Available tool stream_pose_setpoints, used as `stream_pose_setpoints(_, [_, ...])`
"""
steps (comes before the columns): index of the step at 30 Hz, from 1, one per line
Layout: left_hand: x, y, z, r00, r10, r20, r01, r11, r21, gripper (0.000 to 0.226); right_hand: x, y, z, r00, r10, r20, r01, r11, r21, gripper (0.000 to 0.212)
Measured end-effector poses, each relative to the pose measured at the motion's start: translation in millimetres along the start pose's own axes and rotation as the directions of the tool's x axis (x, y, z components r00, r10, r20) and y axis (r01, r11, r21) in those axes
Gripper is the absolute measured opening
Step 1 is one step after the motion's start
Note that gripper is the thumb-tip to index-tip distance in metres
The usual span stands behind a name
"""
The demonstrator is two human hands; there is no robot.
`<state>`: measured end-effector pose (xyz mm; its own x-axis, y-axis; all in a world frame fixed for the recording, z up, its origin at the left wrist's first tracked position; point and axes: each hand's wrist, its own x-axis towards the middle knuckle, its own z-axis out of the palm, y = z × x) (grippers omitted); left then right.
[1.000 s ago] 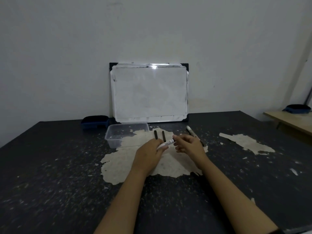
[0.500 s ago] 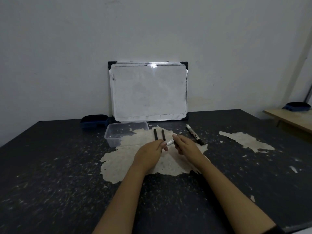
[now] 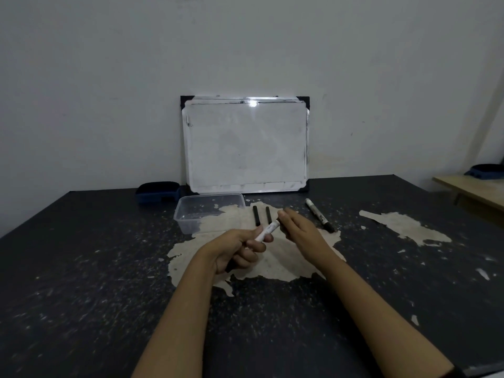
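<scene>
Left hand (image 3: 234,249) grips white marker (image 3: 268,230); right hand (image 3: 302,233) pinches its far end, in front of whiteboard (image 3: 245,145).

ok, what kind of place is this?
Probably a bare workroom or teaching setup: a small whiteboard leans on a plain wall, a worn black table carries a loose marker and a board eraser, and the left hand grips a white marker.
</scene>
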<state>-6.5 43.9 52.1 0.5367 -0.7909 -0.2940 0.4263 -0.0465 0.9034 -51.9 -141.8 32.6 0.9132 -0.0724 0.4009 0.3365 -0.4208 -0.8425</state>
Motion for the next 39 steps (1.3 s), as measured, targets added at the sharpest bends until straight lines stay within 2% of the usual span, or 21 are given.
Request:
stream_pose_setpoints(2, [1, -2, 2, 1.0, 0.005, 0.015, -0.005, 1.0, -0.015, 0.031, 1, 2, -2, 1.0, -0.026, -0.018, 0.026, 1.0, -0.004, 0.034])
stream_pose_setpoints(4, [5, -5, 11, 0.992, 0.104, -0.074, -0.089, 0.979, 0.182, 0.04, 0, 5, -5, 0.998, -0.043, -0.048, 0.041, 0.999, -0.033, 0.036])
stream_pose_setpoints(6, [11, -7, 21, 0.951, 0.26, -0.168, -0.154, 0.867, 0.474, 0.045, 2, 10, -8, 0.998, -0.018, -0.066, 0.014, 0.998, -0.06, 0.038])
stream_pose_setpoints(7, [14, -9, 22, 0.936, 0.307, -0.173, -0.167, 0.819, 0.549, 0.044, 2, 11, -11, 0.997, 0.005, -0.073, -0.01, 0.998, -0.063, 0.038])
stream_pose_setpoints(8, [14, -10, 21, 0.936, 0.313, -0.161, -0.175, 0.812, 0.557, 0.041, 3, 12, -14, 0.996, 0.023, -0.087, -0.028, 0.998, -0.053, 0.037])
stream_pose_setpoints(11, [10, -10, 10, 0.963, 0.249, -0.101, -0.189, 0.896, 0.402, 0.034, 6, 12, -30, 0.979, 0.056, -0.194, -0.056, 0.998, 0.003, 0.034])
stream_pose_setpoints(14, [12, -10, 8, 0.953, 0.273, -0.132, -0.229, 0.934, 0.274, 0.03, 3, 17, -36, 0.983, 0.068, -0.171, -0.073, 0.997, -0.024, 0.035])
stream_pose_setpoints(17, [21, -12, 16, 0.934, 0.317, -0.164, -0.284, 0.938, 0.201, 0.03, 4, 25, -31, 0.986, 0.094, -0.137, -0.112, 0.985, -0.129, 0.037])
stream_pose_setpoints(21, [29, -16, 16, 0.899, 0.349, -0.265, -0.354, 0.935, 0.032, 0.033, 5, 33, -33, 0.989, 0.082, -0.122, -0.118, 0.935, -0.335, 0.02])
stream_pose_setpoints(24, [31, -15, 16, 0.868, 0.366, -0.335, -0.387, 0.922, 0.004, 0.033, 3, 36, -32, 0.985, 0.084, -0.152, -0.141, 0.896, -0.42, 0.014])
stream_pose_setpoints(30, [34, -18, 12, 0.824, 0.402, -0.399, -0.439, 0.899, 0.001, 0.039, -4, 28, -28, 0.972, 0.14, -0.189, -0.213, 0.865, -0.455, 0.025])
stream_pose_setpoints(33, [36, -17, 11, 0.817, 0.376, -0.438, -0.453, 0.888, -0.083, 0.038, -6, 24, -29, 0.967, 0.18, -0.18, -0.245, 0.854, -0.459, 0.027])
stream_pose_setpoints(39, [33, -13, 15, 0.822, 0.355, -0.445, -0.44, 0.893, -0.1, 0.027, -7, 22, -29, 0.966, 0.187, -0.176, -0.25, 0.843, -0.477, 0.033])
